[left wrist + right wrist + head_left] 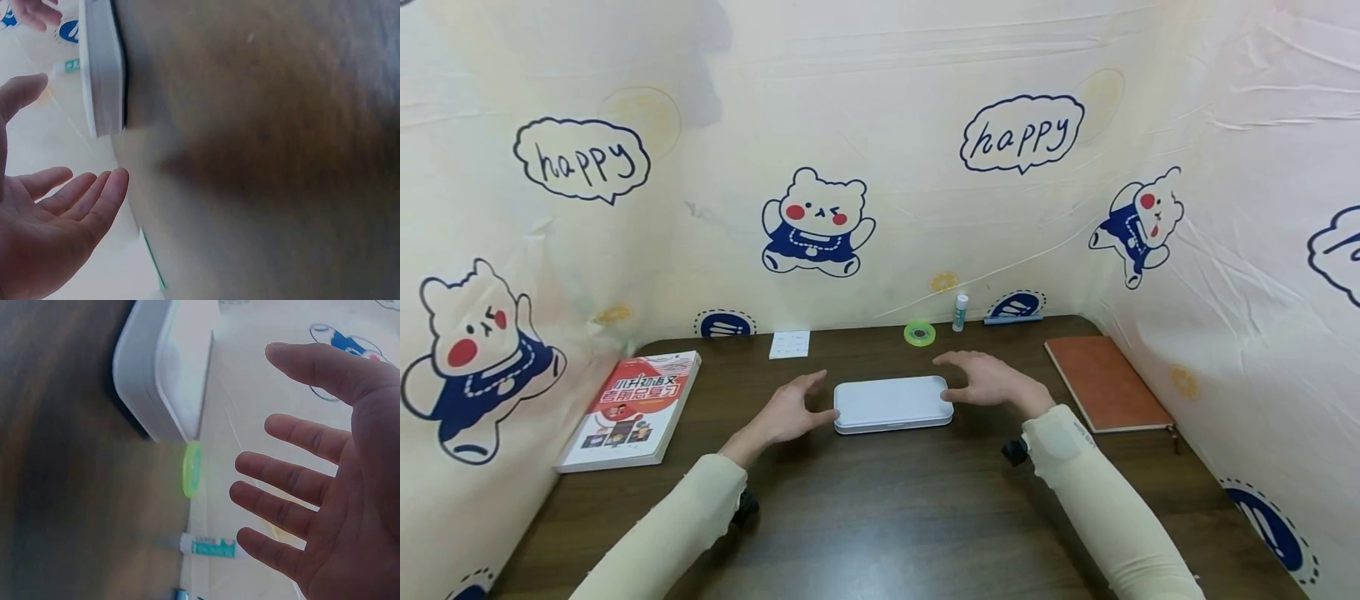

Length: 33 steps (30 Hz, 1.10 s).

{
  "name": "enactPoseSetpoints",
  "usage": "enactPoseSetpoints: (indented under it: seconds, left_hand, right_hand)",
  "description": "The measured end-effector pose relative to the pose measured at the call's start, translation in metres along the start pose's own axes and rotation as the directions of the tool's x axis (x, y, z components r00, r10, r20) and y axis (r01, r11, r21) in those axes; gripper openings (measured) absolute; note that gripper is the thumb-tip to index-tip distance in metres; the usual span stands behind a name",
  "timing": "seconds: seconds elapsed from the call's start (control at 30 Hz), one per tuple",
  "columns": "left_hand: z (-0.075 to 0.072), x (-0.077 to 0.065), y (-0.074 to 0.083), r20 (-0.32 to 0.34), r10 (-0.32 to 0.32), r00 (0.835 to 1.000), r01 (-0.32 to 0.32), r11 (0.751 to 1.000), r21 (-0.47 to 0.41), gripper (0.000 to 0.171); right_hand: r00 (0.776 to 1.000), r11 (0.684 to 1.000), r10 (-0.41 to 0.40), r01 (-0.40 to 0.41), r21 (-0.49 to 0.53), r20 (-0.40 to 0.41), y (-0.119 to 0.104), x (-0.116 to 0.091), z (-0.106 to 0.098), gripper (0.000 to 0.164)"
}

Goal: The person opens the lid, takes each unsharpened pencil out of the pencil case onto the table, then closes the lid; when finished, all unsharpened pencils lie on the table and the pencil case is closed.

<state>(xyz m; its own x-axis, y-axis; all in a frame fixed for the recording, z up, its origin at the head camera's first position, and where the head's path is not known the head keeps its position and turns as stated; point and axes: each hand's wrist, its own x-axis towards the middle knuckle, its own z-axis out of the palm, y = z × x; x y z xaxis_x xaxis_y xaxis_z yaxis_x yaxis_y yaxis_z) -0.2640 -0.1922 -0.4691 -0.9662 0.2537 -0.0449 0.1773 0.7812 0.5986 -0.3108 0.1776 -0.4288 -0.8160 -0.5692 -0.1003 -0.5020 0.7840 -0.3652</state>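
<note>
A white, flat case with rounded corners (891,403) lies closed on the dark wooden table in front of me. My left hand (790,410) is at its left end, the thumb tip overlapping the edge in the head view. At the other end is my right hand (988,382), its thumb right at the case's corner. In the left wrist view the fingers (94,212) are spread and slightly bent, apart from the case (103,69). The right wrist view shows straight, spread fingers (284,478) beside the case (150,369). Both palms hold nothing.
Behind the case are a green tape roll (920,333), a glue stick (960,312), a blue pen-like stick (1013,320) and a white paper pad (789,344). A red-and-white book (632,408) lies left, a brown notebook (1108,383) right. A patterned cloth (880,125) hangs around the table.
</note>
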Motion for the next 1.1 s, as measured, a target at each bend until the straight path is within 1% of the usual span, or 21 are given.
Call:
enactPoseSetpoints:
  seconds: [0.03, 0.2, 0.37, 0.5, 0.77, 0.9, 1.1]
  left_hand:
    - [0.002, 0.0, 0.001, 0.005, -0.002, 1.0, 0.002, 1.0, 0.003, 0.087]
    - [0.012, 0.002, 0.005, 0.019, 0.035, 0.999, -0.036, 0.999, 0.036, 0.09]
    - [0.021, 0.005, 0.006, 0.032, 0.073, 0.997, -0.075, 0.995, 0.059, 0.089]
    - [0.026, 0.007, 0.006, 0.036, 0.096, 0.995, -0.099, 0.991, 0.091, 0.089]
    - [0.032, 0.012, 0.009, 0.039, 0.106, 0.994, -0.11, 0.986, 0.126, 0.092]
    - [0.035, 0.014, 0.011, 0.034, 0.111, 0.993, -0.115, 0.981, 0.158, 0.094]
    - [0.037, 0.015, 0.015, 0.016, 0.087, 0.996, -0.088, 0.983, 0.163, 0.096]
  right_hand:
    - [1.0, 1.0, -0.004, 0.004, 0.005, 0.008, -0.002, 0.001, 0.002, 0.063]
    - [0.999, 0.999, -0.033, 0.033, 0.005, 0.039, -0.009, 0.007, 0.014, 0.063]
    - [0.996, 0.999, -0.046, 0.047, -0.012, 0.077, -0.015, 0.012, 0.024, 0.062]
    - [0.995, 0.998, -0.057, 0.06, -0.036, 0.086, -0.018, 0.016, 0.03, 0.061]
    - [0.992, 0.994, -0.085, 0.092, -0.063, 0.094, -0.026, 0.026, 0.036, 0.063]
    - [0.992, 0.992, -0.082, 0.091, -0.089, 0.099, -0.029, 0.029, 0.039, 0.065]
    - [0.993, 0.988, -0.074, 0.085, -0.126, 0.096, -0.03, 0.033, 0.044, 0.065]
